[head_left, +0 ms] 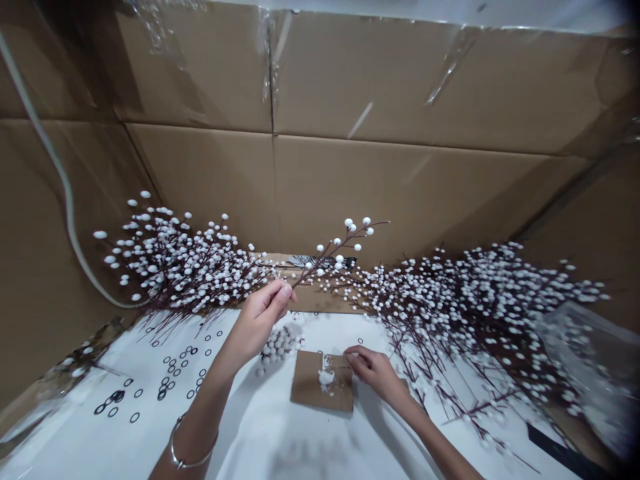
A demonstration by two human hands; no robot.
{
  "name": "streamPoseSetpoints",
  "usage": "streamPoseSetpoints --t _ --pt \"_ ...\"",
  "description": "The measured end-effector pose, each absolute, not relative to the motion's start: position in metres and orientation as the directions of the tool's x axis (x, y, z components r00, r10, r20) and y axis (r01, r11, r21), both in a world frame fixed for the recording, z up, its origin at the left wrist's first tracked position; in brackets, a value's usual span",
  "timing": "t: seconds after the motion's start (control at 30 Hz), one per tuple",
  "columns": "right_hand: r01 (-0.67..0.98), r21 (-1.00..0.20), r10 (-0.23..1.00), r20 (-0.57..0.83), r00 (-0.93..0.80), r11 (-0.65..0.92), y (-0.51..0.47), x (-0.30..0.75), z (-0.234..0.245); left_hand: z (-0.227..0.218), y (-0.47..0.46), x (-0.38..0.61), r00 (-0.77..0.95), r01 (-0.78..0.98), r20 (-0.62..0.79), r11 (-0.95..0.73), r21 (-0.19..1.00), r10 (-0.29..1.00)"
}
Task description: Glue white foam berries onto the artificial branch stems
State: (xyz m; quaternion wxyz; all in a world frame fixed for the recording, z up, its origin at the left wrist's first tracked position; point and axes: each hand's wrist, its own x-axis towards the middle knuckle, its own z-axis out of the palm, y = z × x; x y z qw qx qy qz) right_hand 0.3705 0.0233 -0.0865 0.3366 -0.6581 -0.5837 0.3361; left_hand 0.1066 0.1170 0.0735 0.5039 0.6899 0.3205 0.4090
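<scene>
My left hand [264,312] pinches the lower end of an artificial berry stem [327,253], a thin brown twig with several white balls, which slants up to the right. My right hand [373,368] is at the upper right edge of a cardboard square [313,387], its thumb and fingers pressed together; whatever is between them is too small to make out. A white, glue-like blob [326,379] is smeared on that square. Just behind my left wrist lies a heap of loose white balls [281,343], partly covered by the hand.
Berry stems are piled at the left [185,267] and right [470,300]. Small black rings [171,369] lie scattered on the white table [240,427]. Tall cardboard walls [400,187] enclose the back and sides. A pale cable [65,187] hangs at left; clear plastic [585,360] lies at right.
</scene>
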Motion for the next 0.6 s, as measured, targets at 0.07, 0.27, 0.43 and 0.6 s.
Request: streamPoseSetpoints --t 0.07,0.27,0.43,0.6 --pt "0.585 -0.807 0.994 -0.024 0.104 -0.080 0.019 0.372 -0.082 0.074 0.117 0.107 0.456 0.028 0.240 -0.284 0.959 0.857" --pt "0.605 -0.795 0.966 0.185 0.179 0.040 0.020 0.364 -0.042 0.069 0.119 0.116 0.500 -0.078 0.222 -0.212 0.974 0.837" --pt "0.192 -0.972 0.963 0.173 0.206 0.134 0.038 0.330 0.025 0.057 0.112 0.139 0.636 -0.287 0.099 0.115 0.951 0.765" --pt "-0.024 -0.963 0.958 0.266 0.106 0.270 0.055 0.299 0.054 0.052 0.102 0.153 0.653 -0.438 0.083 0.286 0.852 0.753"
